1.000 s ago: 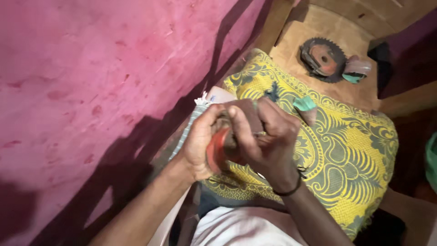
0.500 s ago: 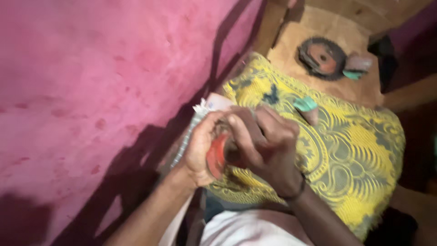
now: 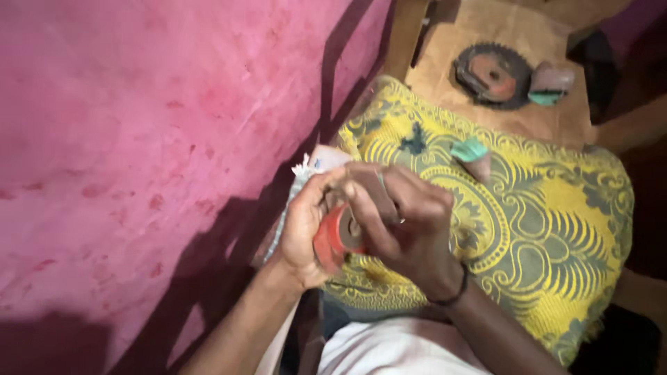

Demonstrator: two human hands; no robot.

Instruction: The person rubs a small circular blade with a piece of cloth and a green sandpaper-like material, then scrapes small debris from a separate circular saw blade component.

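Observation:
My left hand (image 3: 303, 232) grips a small red round part (image 3: 332, 238) from the left side. My right hand (image 3: 410, 229) closes over the same part from the right, its fingers pressing a brownish strip (image 3: 372, 191) against it. Both hands hover over a yellow patterned cloth (image 3: 549, 229) spread on my lap. A dark band circles my right wrist.
A pink wall (image 3: 139, 139) runs close along the left. A small teal-and-brown piece (image 3: 472, 154) lies on the cloth. Beyond, on a wooden surface (image 3: 445, 69), rest a dark toothed sprocket (image 3: 495, 73) and another teal-edged piece (image 3: 550, 83).
The view has shifted slightly; both hands stay clasped on the red part, with my right fingers working a little over it.

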